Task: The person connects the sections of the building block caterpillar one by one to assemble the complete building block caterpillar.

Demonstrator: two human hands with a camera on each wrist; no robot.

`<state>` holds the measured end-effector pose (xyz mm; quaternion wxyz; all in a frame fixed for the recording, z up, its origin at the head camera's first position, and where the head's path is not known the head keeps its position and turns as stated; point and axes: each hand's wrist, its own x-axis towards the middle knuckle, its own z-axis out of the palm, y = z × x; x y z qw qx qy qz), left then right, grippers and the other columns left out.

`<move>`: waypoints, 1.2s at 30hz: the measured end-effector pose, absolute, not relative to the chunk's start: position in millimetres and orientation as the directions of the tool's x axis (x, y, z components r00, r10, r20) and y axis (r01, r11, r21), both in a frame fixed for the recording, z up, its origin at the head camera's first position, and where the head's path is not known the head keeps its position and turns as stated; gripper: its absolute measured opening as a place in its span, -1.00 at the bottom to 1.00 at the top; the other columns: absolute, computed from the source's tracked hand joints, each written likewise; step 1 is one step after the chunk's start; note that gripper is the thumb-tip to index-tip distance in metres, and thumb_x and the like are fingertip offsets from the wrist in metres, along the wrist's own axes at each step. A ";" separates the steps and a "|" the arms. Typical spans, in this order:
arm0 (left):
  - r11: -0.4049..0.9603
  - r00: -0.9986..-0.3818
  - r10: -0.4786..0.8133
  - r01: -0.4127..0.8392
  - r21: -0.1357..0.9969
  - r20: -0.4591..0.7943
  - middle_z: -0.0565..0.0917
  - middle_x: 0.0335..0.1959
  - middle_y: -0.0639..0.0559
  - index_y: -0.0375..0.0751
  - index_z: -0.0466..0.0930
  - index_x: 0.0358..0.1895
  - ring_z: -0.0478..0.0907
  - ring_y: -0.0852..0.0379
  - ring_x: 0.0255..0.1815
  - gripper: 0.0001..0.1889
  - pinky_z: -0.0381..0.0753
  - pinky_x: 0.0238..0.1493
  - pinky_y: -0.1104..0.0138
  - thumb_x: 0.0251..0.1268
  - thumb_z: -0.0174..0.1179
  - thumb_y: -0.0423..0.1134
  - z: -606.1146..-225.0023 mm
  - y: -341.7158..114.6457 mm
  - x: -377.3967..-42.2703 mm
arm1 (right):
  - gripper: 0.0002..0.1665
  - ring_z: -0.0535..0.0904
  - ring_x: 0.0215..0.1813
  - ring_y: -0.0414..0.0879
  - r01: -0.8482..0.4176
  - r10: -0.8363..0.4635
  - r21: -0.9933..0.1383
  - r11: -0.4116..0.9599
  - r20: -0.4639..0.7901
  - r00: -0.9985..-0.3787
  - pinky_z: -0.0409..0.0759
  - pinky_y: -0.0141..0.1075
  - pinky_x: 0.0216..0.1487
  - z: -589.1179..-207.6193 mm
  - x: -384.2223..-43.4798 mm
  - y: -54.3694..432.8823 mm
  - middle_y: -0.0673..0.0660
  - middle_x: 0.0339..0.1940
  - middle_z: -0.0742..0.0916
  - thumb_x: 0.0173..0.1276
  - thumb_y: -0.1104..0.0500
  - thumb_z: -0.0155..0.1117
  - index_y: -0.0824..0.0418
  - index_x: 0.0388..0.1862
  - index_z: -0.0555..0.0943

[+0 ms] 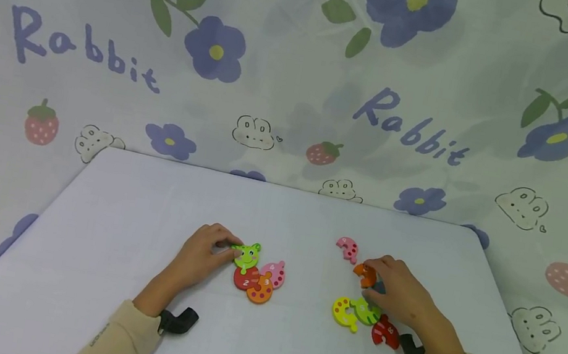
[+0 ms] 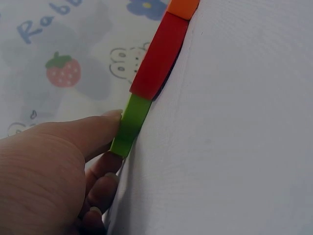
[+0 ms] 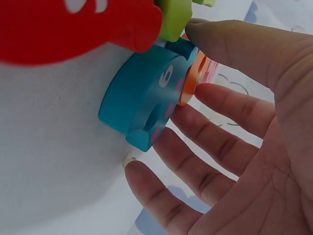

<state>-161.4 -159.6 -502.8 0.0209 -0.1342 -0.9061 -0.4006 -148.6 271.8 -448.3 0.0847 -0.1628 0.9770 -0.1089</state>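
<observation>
My left hand (image 1: 200,254) pinches a green smiling head piece (image 1: 247,256) of a number puzzle between thumb and fingers. That piece adjoins a red piece marked 2 (image 1: 245,278), with an orange piece marked 3 (image 1: 260,289) and a pink dotted piece (image 1: 274,273) beyond it. My right hand (image 1: 400,291) has its fingers loosely spread around a loose orange piece (image 1: 367,275) and a blue piece marked 6 (image 3: 159,93). In the right wrist view, the index fingertip is right at the orange piece and the thumb tip overlaps a green piece (image 3: 175,19).
A pink piece (image 1: 348,248) lies beyond the right hand. Nearer the front are a yellow dotted piece (image 1: 344,314) and a red piece (image 1: 386,332). All lie on a white table (image 1: 255,347) before a printed cloth backdrop (image 1: 276,88). Black wrist mounts (image 1: 179,320) sit at both cuffs.
</observation>
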 end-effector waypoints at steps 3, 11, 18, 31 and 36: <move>0.645 -0.964 0.227 0.255 0.721 0.139 0.62 -0.13 0.20 0.04 0.78 0.00 0.43 0.13 -0.09 -0.80 0.49 0.00 0.14 0.36 0.45 -0.16 -502.3 -160.0 -161.3 | -0.29 0.52 0.22 0.19 -0.290 -0.328 -0.242 0.926 -0.136 -0.935 0.59 0.15 0.21 -448.5 -149.8 270.2 0.21 0.19 0.64 0.28 0.00 0.59 0.23 0.33 0.58; 0.651 -0.966 0.226 0.247 0.718 0.127 0.62 -0.12 0.19 0.03 0.78 0.00 0.43 0.13 -0.08 -0.80 0.49 0.00 0.14 0.36 0.45 -0.16 -500.6 -160.4 -161.1 | -0.17 0.52 0.22 0.20 -0.250 -0.299 -0.257 0.933 -0.172 -0.939 0.59 0.16 0.20 -447.6 -163.0 257.3 0.25 0.23 0.63 0.36 -0.15 0.49 0.25 0.46 0.49; 0.644 -0.967 0.224 0.239 0.726 0.120 0.63 -0.11 0.17 0.02 0.78 0.01 0.44 0.12 -0.07 -0.80 0.48 0.03 0.13 0.37 0.44 -0.16 -500.7 -159.9 -160.6 | -0.10 0.54 0.18 0.20 -0.273 -0.314 -0.238 0.932 -0.159 -0.936 0.57 0.18 0.22 -447.8 -172.7 248.8 0.27 0.17 0.64 0.36 -0.14 0.49 0.29 0.51 0.44; 0.642 -0.965 0.229 0.248 0.726 0.126 0.63 -0.11 0.17 0.03 0.78 0.00 0.44 0.11 -0.07 -0.80 0.48 0.01 0.13 0.36 0.45 -0.16 -502.4 -159.4 -161.7 | -0.11 0.55 -0.01 0.07 -0.213 -0.275 -0.258 0.942 -0.236 -0.932 0.63 0.10 0.12 -443.4 -186.2 243.7 0.17 -0.01 0.65 0.40 -0.07 0.47 0.22 0.58 0.38; 0.646 -0.964 0.229 0.253 0.721 0.133 0.62 -0.11 0.18 0.04 0.78 0.00 0.44 0.12 -0.08 -0.81 0.48 0.01 0.14 0.38 0.44 -0.14 -501.5 -159.7 -161.6 | -0.02 0.61 0.09 0.13 -0.187 -0.276 -0.315 0.930 -0.267 -0.923 0.60 0.16 0.18 -429.6 -174.2 248.4 0.20 0.12 0.71 0.37 -0.08 0.49 0.28 0.60 0.30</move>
